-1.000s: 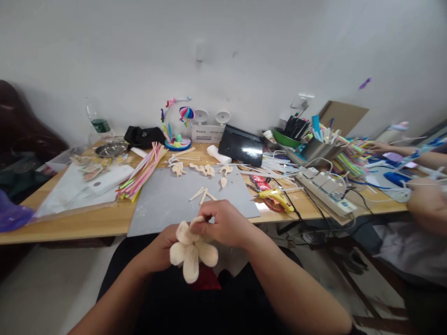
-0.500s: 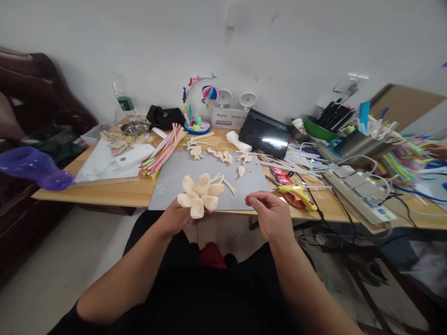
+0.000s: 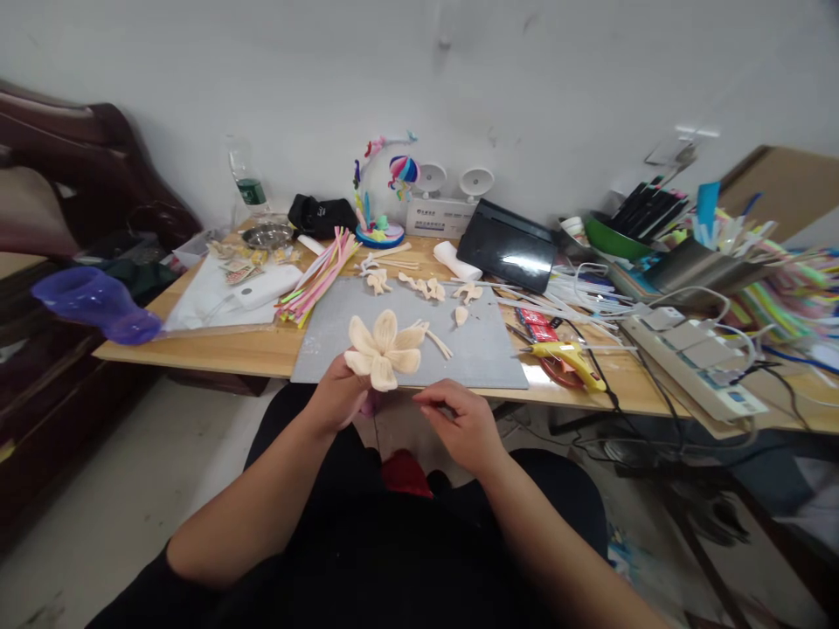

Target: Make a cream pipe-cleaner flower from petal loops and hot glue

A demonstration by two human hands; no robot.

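Observation:
A cream flower (image 3: 384, 351) with several rounded petals is held up over the front edge of a grey mat (image 3: 328, 349). My left hand (image 3: 339, 395) is closed on it from below; the grip itself is partly hidden by the petals. Just right of the flower, my right hand (image 3: 462, 424) has its thumb and fingertips drawn together, and whether something small is between them cannot be made out. Behind the flower lie short cream stems (image 3: 438, 343). Farther back on the mat are cream shaped pieces (image 3: 423, 286) and a single petal (image 3: 461, 315).
A yellow glue gun (image 3: 569, 362) lies right of the mat, beside a white power strip (image 3: 695, 367) with cables. Pink and yellow pipe cleaners (image 3: 321, 279) lie at left. A purple inflated item (image 3: 98, 304) overhangs the table's left end. A black tablet-like panel (image 3: 508, 245) leans at the back.
My right hand has moved left and down, closer to the flower. The flower in my left hand has tilted a little. The whole view has shifted slightly.

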